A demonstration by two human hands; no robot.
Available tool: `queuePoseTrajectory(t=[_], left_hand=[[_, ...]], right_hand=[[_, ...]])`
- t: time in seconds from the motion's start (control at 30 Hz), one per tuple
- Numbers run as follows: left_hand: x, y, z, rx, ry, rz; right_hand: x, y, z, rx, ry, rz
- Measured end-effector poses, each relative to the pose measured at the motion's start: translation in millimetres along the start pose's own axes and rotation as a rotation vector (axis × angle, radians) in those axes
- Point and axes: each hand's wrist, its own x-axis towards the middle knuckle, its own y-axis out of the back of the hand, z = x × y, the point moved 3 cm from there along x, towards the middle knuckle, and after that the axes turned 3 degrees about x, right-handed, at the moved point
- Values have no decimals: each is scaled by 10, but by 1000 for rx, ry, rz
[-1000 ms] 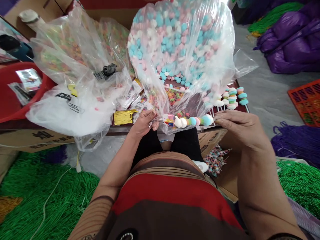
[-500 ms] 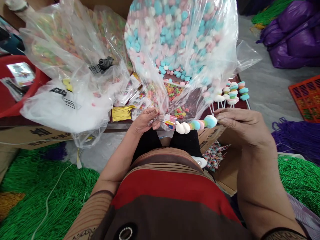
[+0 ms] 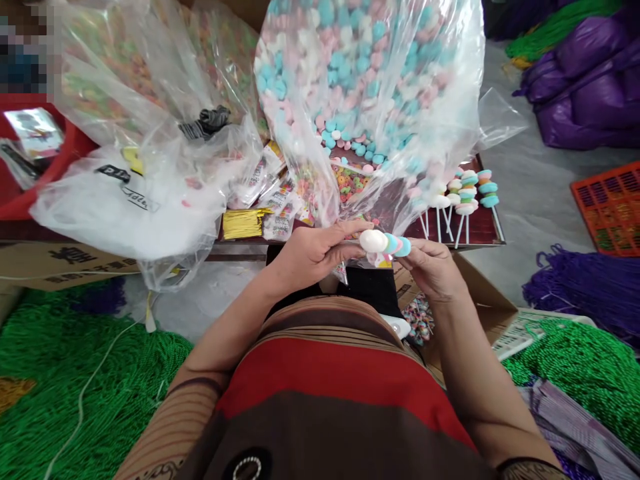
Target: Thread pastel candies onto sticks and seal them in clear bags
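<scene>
A marshmallow skewer [image 3: 391, 244] with white, blue and pink pieces lies sideways between my hands. My right hand [image 3: 434, 267] is closed on its right end, fingers against a blue piece. My left hand [image 3: 320, 253] is closed, with thumb and forefinger beside the white piece at the other end. Below the marshmallows shows a printed plastic wrapper [image 3: 379, 259], and a clear plastic corner hangs under my left fingers. My left fingers seem to pinch this wrapper, partly hidden by the hand. Whether the skewer's tip is inside it, I cannot tell.
Behind my hands a big clear bag of marshmallows [image 3: 350, 73] stands on the dark red table [image 3: 493, 230]. Several finished skewers [image 3: 467, 193] rest at its right edge. Yellow twist ties [image 3: 243, 224] and printed packets [image 3: 280, 210] lie left. A red basin [image 3: 75, 147] stands far left.
My right hand has moved left, bringing the skewer toward my left hand, which has shifted right. Less of the skewer shows, and the wrapper now sits below the marshmallows.
</scene>
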Motion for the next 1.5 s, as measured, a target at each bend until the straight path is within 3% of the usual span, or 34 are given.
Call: queuePoseTrajectory(t=[0.2, 0.5, 0.57, 0.73, 1.03, 1.3, 1.4, 1.5], left_hand=[[-6, -56, -57, 242, 30, 70], [-33, -107, -207, 314, 282, -74], [-24, -113, -216, 196, 316, -52], [46, -85, -210, -93, 343, 63], [88, -80, -263, 6, 367, -23], [134, -203, -350, 292, 428, -112], [147, -226, -350, 296, 430, -156], [158, -254, -334, 309, 430, -231]], right_hand=[[-10, -22, 32, -2, -9, 19], [7, 44, 95, -108, 96, 167], [-14, 30, 95, -167, 97, 122], [-83, -159, -8, -391, 40, -174], [26, -381, -179, -343, 50, -229], [221, -718, -205, -725, 498, -64], [196, -729, -178, -731, 535, -49], [155, -705, -169, -676, 458, -76]])
